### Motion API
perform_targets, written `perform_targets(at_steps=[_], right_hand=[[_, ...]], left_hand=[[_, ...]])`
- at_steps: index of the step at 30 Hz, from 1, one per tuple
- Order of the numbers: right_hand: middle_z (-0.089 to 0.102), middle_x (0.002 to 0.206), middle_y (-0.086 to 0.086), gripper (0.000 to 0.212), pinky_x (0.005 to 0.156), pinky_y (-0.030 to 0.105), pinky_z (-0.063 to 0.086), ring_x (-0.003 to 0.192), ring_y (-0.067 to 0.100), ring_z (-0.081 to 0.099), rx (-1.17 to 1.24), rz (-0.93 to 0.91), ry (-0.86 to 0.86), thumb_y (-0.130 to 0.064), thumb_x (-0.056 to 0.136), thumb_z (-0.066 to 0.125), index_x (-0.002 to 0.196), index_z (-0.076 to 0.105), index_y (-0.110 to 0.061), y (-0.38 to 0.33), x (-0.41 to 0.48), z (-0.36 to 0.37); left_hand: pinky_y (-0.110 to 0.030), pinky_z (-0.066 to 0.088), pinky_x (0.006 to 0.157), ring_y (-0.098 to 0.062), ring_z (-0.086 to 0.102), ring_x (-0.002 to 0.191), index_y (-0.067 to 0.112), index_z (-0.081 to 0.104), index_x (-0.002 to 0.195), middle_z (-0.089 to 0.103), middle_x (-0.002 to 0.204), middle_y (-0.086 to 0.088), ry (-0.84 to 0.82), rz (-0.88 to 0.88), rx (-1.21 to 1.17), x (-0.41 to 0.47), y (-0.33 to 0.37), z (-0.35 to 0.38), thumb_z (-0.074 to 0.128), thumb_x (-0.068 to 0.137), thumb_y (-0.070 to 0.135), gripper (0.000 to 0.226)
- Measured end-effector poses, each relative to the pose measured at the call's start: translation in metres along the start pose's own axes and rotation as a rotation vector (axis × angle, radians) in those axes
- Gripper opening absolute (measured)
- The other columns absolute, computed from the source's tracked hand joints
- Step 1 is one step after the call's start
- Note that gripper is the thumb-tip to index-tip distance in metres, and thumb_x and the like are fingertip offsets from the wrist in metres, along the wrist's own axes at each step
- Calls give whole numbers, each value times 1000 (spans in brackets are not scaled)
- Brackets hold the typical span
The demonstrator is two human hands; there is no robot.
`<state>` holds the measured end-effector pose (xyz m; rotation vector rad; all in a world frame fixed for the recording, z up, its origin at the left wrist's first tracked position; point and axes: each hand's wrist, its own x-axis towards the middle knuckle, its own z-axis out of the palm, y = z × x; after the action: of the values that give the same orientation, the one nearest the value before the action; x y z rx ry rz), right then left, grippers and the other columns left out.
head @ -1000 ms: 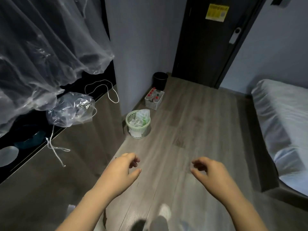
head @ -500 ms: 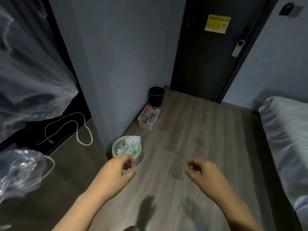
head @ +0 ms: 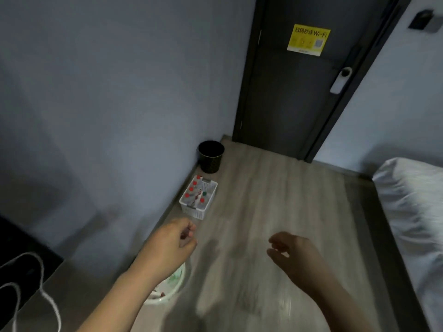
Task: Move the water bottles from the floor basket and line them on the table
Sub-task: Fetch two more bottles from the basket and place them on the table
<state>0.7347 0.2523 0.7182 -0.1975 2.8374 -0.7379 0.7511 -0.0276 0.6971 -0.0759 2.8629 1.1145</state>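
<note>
A white slotted basket (head: 191, 211) stands on the wooden floor against the wall, ahead of me. Several clear water bottles (head: 194, 196) stand in it, most with red caps, one with a green cap. My left hand (head: 171, 245) hangs in front of me, just short of the basket, its fingers loosely curled and holding nothing. My right hand (head: 291, 256) hangs further right over the bare floor, fingers loosely curled, also empty. A corner of the grey table (head: 36, 305) shows at the lower left.
A black bin (head: 211, 156) stands beyond the basket near the dark door (head: 299, 92). A pale green basket (head: 172, 287) of rubbish sits on the floor under my left forearm. A white cord (head: 48, 300) lies on the table. A bed (head: 417, 212) fills the right side.
The view has turned away from the table and moved toward the door. The bottle basket is nearer and larger. The green basket has slid under my left arm. Both hands stay empty.
</note>
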Motion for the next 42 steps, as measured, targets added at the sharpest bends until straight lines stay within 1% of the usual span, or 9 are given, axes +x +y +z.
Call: perform_targets(at_steps=[7, 14, 19, 22, 25, 30, 33, 36, 42], right_hand=[[70, 91, -10, 20, 81, 25, 55, 85, 2, 64, 13, -14, -4, -32, 84, 67, 102, 68, -23, 24, 143, -29], [69, 93, -9, 23, 82, 25, 53, 87, 4, 64, -4, -94, -46, -32, 85, 66, 106, 67, -23, 63, 298, -73], [69, 96, -8, 23, 82, 23, 53, 88, 4, 63, -42, -162, -142, -31, 86, 64, 108, 66, -23, 76, 402, -91], [70, 95, -6, 22, 82, 28, 54, 86, 6, 64, -75, -187, -210, -31, 86, 64, 106, 66, -22, 78, 455, -87], [71, 95, -5, 25, 81, 26, 54, 86, 6, 65, -118, -224, -283, -34, 85, 64, 107, 66, -22, 78, 509, -78], [68, 98, -4, 23, 83, 29, 52, 89, 8, 63, -165, -259, -389, -33, 86, 59, 105, 64, -20, 69, 600, -56], [67, 103, -4, 26, 85, 24, 51, 93, 7, 61, -196, -298, -473, -32, 89, 58, 112, 62, -20, 56, 647, -40], [65, 109, -5, 31, 89, 21, 48, 97, 6, 59, -223, -370, -537, -32, 91, 57, 120, 59, -21, 45, 691, -20], [65, 114, -2, 32, 83, 9, 40, 103, 6, 59, -251, -488, -688, -32, 91, 57, 120, 58, -17, 30, 764, 26]], left_hand=[[-31, 53, 79, -3, 63, 85, 30, 61, 87, 65, 89, 12, -4, 0, -15, 141, 17, 6, 63, 75, 33, 13], [-5, 38, 65, -3, 60, 82, 23, 65, 98, 65, 96, 9, 25, -77, 50, 276, 41, 29, 66, 81, 22, 17], [-18, 48, 76, -14, 63, 87, 16, 66, 101, 65, 97, 2, 85, -183, 43, 352, 48, 35, 66, 82, 18, 18], [-14, 46, 75, -14, 63, 87, 17, 67, 99, 66, 95, 2, 91, -267, 8, 384, 36, 40, 66, 82, 14, 17], [-21, 50, 79, -14, 65, 87, 21, 69, 97, 68, 97, 4, 83, -324, 2, 418, 12, 47, 66, 82, 20, 15], [-10, 43, 71, -17, 67, 85, 20, 71, 89, 71, 97, 1, 104, -465, -19, 489, -29, 58, 52, 74, 42, 33], [-15, 44, 76, -16, 64, 94, 20, 67, 104, 66, 107, 2, 82, -552, -18, 525, -44, 62, 59, 88, 29, 20], [-21, 48, 82, -16, 60, 98, 18, 62, 114, 62, 110, 0, 86, -663, -49, 551, -65, 68, 59, 89, 28, 27], [-20, 50, 75, -9, 60, 87, 22, 62, 109, 65, 103, 3, 156, -801, -92, 584, -97, 86, 64, 85, 28, 24]])
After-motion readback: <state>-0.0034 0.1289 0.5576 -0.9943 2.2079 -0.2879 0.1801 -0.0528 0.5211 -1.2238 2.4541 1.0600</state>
